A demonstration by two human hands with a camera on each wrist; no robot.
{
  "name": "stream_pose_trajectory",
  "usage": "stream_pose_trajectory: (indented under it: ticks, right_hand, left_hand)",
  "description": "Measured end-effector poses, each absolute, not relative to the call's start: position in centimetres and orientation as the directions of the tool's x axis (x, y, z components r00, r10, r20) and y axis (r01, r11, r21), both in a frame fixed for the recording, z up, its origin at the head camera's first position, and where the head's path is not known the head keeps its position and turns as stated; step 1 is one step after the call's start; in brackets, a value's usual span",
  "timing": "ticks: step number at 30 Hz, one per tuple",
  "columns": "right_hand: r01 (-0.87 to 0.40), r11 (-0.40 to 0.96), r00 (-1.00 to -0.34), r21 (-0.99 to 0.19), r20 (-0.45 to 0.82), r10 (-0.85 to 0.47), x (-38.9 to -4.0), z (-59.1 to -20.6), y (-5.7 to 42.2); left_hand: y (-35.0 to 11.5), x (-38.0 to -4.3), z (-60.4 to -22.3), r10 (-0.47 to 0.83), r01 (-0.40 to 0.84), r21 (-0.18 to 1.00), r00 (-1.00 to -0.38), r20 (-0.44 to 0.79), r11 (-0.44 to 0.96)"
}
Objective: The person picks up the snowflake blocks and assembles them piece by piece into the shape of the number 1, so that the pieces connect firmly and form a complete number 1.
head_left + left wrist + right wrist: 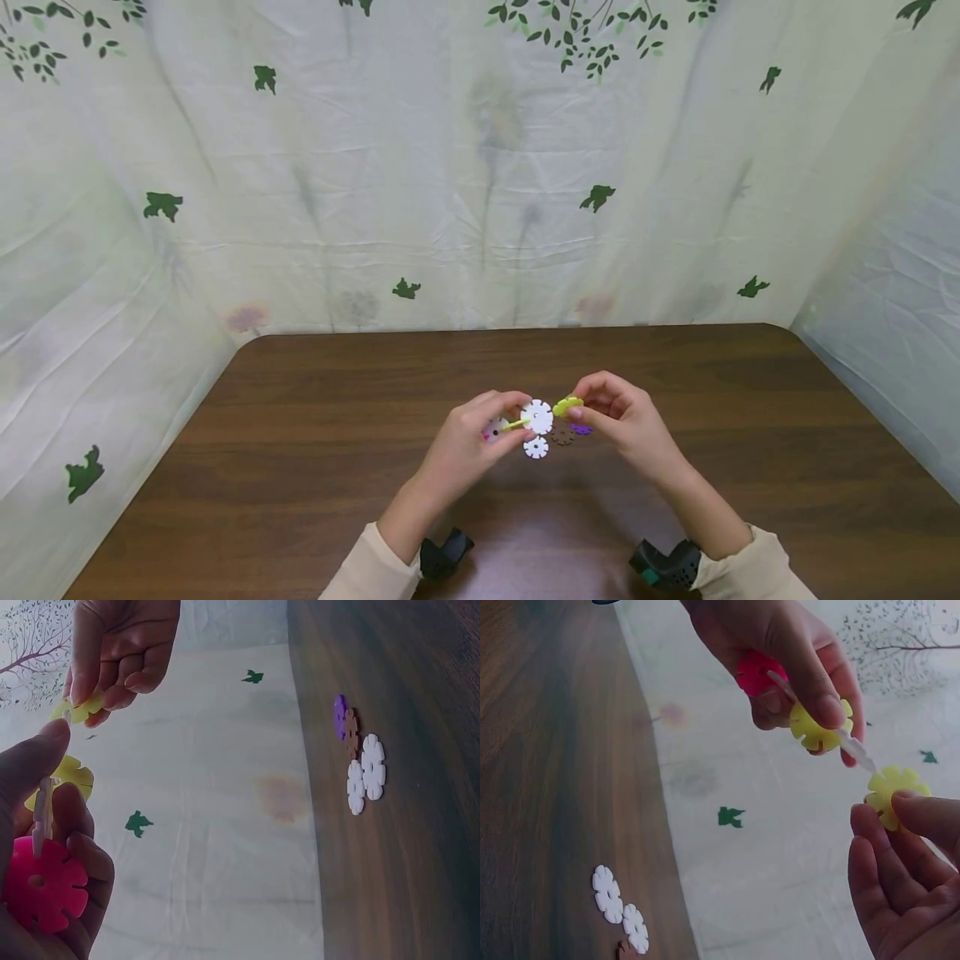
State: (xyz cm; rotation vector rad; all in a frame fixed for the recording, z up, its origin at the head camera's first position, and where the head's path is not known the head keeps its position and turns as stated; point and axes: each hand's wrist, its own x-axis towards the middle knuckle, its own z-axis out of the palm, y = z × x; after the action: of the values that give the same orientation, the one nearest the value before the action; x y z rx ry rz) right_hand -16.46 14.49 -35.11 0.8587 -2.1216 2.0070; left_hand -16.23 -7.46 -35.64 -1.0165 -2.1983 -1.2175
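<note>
My left hand (480, 433) holds a joined chain of notched flower discs: a pink disc (49, 889) in the palm, white discs edge-on, and a yellow disc (820, 727) between them. The outer white disc (537, 417) sticks out past the thumb and fingertips. My right hand (626, 421) pinches a separate yellow disc (894, 793) between thumb and fingers. Its rim is right at the tip of that white disc. Both hands are raised over the table.
On the brown wooden table (300, 467) lie two white discs (373, 766), a brown disc (562, 435) and a purple disc (581, 429), close together beneath the hands. A pale curtain (450, 167) with printed leaves and birds hangs behind the table and along its sides.
</note>
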Motion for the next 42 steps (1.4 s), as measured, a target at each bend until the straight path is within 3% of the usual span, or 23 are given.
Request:
stream_pose_trajectory:
  ticks: [9,20,36,42]
  right_hand:
    - [-0.538,0.021,-0.804,-0.843,0.505,-0.315,-16.18,-35.28,14.07]
    - [-0.62,-0.043,-0.725,-0.784,0.592,-0.353,-16.17,-35.64,13.61]
    - [-0.574,0.051,-0.778,-0.817,0.526,-0.343,-15.9,-35.2,13.8]
    - [-0.501,-0.035,-0.806,-0.865,0.481,-0.346,-15.92,-35.24,13.67]
  left_hand:
    - [-7.31,-16.0,-35.6,0.391,0.755,0.575,-0.655,0.646,0.315]
    - [-7.32,-15.84,-35.25,0.426,0.764,0.571,-0.643,0.636,0.301]
    - [-7.93,-16.19,-35.21,0.403,0.732,0.614,-0.678,0.615,0.295]
    - [-8.17,-16.21,-35.07,0.407,0.72,0.639,-0.687,0.602,0.27]
